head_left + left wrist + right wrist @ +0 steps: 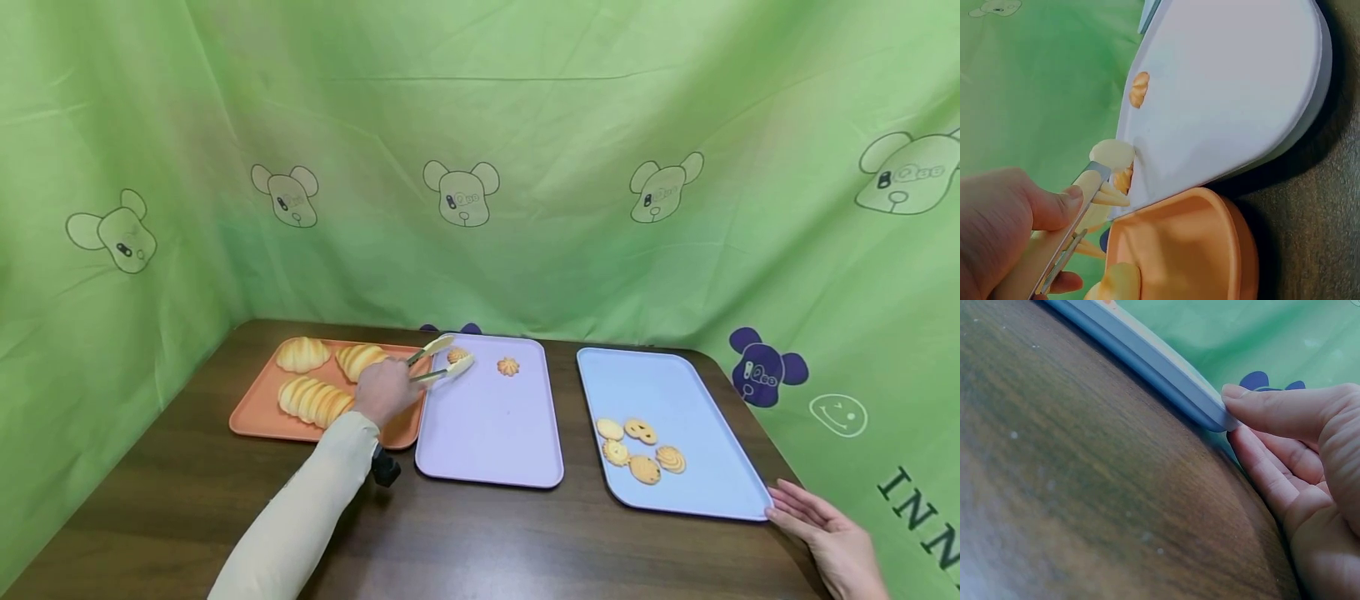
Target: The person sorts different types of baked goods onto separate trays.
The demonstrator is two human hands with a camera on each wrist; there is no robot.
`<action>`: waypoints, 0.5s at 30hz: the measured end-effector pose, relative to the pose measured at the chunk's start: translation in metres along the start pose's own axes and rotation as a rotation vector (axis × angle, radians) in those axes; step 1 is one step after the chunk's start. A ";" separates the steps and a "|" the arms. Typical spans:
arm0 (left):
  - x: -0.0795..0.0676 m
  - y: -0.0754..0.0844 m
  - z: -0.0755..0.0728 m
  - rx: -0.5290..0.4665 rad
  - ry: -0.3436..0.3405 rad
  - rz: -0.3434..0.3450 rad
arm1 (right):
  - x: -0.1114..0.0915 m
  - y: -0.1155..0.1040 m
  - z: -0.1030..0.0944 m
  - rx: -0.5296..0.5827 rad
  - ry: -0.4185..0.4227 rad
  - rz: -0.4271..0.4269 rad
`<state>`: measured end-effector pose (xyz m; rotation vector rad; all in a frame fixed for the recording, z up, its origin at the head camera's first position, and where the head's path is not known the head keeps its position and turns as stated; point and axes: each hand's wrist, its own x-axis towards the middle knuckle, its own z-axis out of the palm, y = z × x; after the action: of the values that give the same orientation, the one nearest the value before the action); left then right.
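Observation:
My left hand (pixel 386 388) grips a pair of tongs (pixel 431 377), whose jaws are spread around a small swirled cookie (pixel 457 355). That cookie lies near the far left corner of the lilac tray (pixel 491 433). Another star-shaped cookie (pixel 508 367) sits to its right on the same tray. In the left wrist view the tongs' pale tip partly covers the nearer cookie (pixel 1124 179). At the far right, my right hand (pixel 828 537) pinches the near right corner of the blue tray (pixel 675 383), thumb on the rim and fingers underneath in the right wrist view.
An orange tray (pixel 255 410) on the left carries striped bread rolls, one a long roll (pixel 315 402) at the front. Several assorted cookies (pixel 643 469) cluster at the blue tray's near left. A green printed cloth (pixel 480 275) hangs behind the brown wooden table (pixel 487 533).

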<state>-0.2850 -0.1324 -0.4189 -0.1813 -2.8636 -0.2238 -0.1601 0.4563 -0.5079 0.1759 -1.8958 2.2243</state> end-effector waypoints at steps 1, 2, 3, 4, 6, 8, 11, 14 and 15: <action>0.000 0.000 0.000 -0.018 -0.003 -0.012 | 0.000 0.000 0.000 -0.002 0.001 0.002; 0.000 0.000 0.000 -0.038 -0.001 -0.021 | 0.000 0.000 0.000 -0.003 0.001 0.002; 0.000 -0.001 -0.001 -0.056 0.003 -0.030 | 0.000 0.000 0.000 -0.007 0.001 0.002; 0.000 0.000 -0.002 -0.078 0.004 -0.041 | 0.000 0.000 0.000 -0.010 0.001 0.003; 0.000 0.002 -0.004 -0.114 0.015 -0.052 | 0.000 0.000 0.000 -0.014 0.002 0.003; 0.000 0.005 -0.007 -0.131 0.025 -0.045 | -0.001 0.000 0.000 -0.019 0.006 0.003; 0.001 0.010 -0.011 -0.131 0.032 -0.028 | -0.001 -0.001 0.000 -0.026 0.011 0.006; 0.002 0.015 -0.012 -0.125 0.027 -0.022 | -0.001 -0.001 0.000 -0.030 0.012 0.010; 0.002 0.017 -0.012 -0.120 0.023 -0.020 | -0.001 -0.001 0.000 -0.030 0.012 0.012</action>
<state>-0.2820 -0.1179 -0.4046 -0.1721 -2.8318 -0.4001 -0.1592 0.4564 -0.5072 0.1468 -1.9280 2.1979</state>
